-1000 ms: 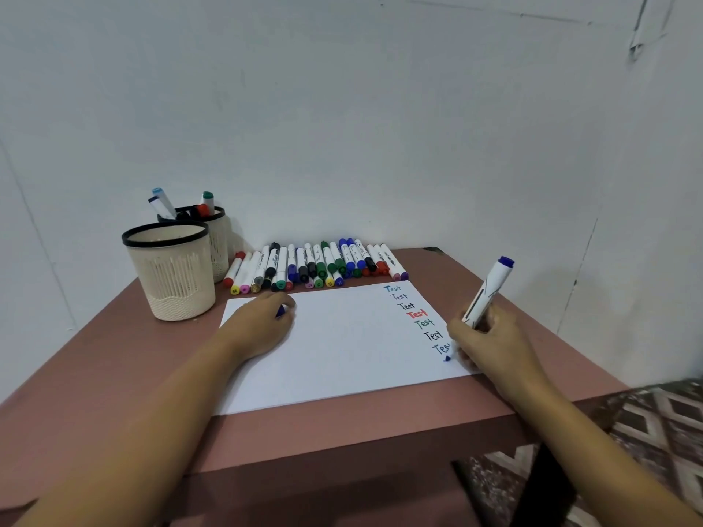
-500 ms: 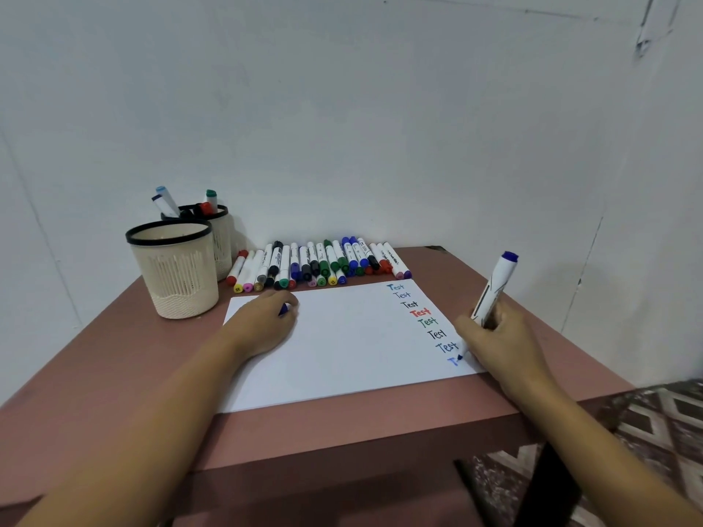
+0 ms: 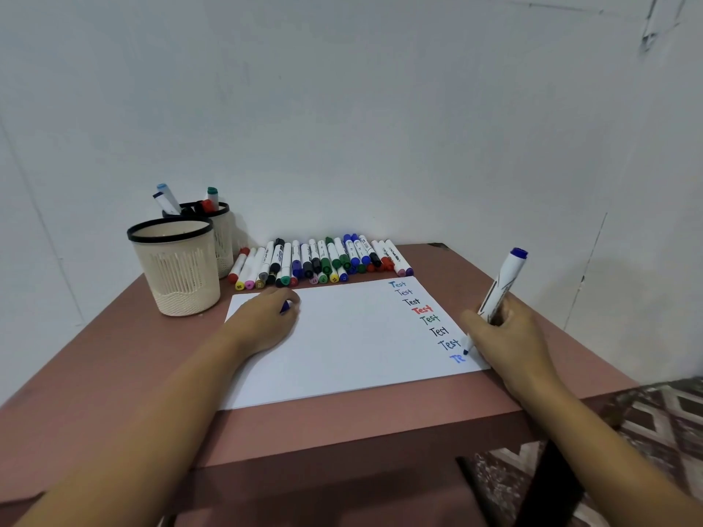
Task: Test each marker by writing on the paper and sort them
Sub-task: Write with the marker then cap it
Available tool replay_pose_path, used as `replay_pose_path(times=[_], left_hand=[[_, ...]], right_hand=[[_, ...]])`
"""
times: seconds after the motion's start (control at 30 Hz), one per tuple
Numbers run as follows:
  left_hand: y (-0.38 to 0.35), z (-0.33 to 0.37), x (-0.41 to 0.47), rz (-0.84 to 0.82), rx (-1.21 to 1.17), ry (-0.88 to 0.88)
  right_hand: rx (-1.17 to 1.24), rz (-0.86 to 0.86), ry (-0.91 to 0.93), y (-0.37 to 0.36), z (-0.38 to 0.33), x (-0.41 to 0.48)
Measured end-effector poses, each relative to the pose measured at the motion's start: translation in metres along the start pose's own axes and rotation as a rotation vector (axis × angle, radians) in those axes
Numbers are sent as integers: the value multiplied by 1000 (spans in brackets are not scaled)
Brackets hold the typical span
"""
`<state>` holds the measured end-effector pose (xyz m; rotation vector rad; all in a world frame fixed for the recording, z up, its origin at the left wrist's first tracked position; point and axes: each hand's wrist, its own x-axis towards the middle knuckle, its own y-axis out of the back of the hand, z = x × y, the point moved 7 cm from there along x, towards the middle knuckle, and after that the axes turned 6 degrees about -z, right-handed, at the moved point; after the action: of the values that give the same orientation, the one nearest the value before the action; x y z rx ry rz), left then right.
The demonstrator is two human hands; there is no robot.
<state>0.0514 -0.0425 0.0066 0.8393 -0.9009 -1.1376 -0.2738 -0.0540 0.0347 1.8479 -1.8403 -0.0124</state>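
While white walls (image 3: 380, 108) corner the reddish table (image 3: 342, 424), right hand (image 3: 509, 336) grips marker (image 3: 506, 279), left hand (image 3: 262, 325) pinches cap (image 3: 285, 306).

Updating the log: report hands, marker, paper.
Right hand grips blue marker, tip on paper, eighth word begun. Left hand pinches cap on paper. Nothing obstructing.

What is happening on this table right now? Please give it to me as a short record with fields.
Right hand: grips a blue marker, tip on the paper
Left hand: rests on the paper's far left corner, holding a blue cap
Writing: seven "Test" lines down the right side; an eighth, in blue, unfinished
Loose markers: a row lying at the far side of the table
Front cup: no marker sticks out
Rear cup: holds several markers
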Motion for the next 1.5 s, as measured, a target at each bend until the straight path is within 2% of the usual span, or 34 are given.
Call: replay_pose_path(times=[0.37, 0.53, 0.8, 1.0, 1.13, 1.23, 1.4, 1.5], left_hand=[[1, 3, -1, 6, 2, -3], [2, 4, -2, -1, 3, 3], [3, 6, -4, -6, 12, 9], [2, 6, -4, -19, 10, 19], [4, 7, -6, -17, 6, 20], [4, 7, -7, -18, 0, 29], [12, 12, -11, 0, -53, 43], [20, 13, -11, 67, -75, 57]], right_hand=[[54, -41, -28, -3, 5, 1], [96, 18, -82, 2, 9, 0], [31, 5, -15, 0, 9, 4], [137, 22, -79, 1, 13, 4], [70, -5, -68, -1, 10, 2], [33, 41, -40, 2, 11, 4], [255, 56, -140, 4, 20, 8], [364, 20, -202, 3, 22, 13]])
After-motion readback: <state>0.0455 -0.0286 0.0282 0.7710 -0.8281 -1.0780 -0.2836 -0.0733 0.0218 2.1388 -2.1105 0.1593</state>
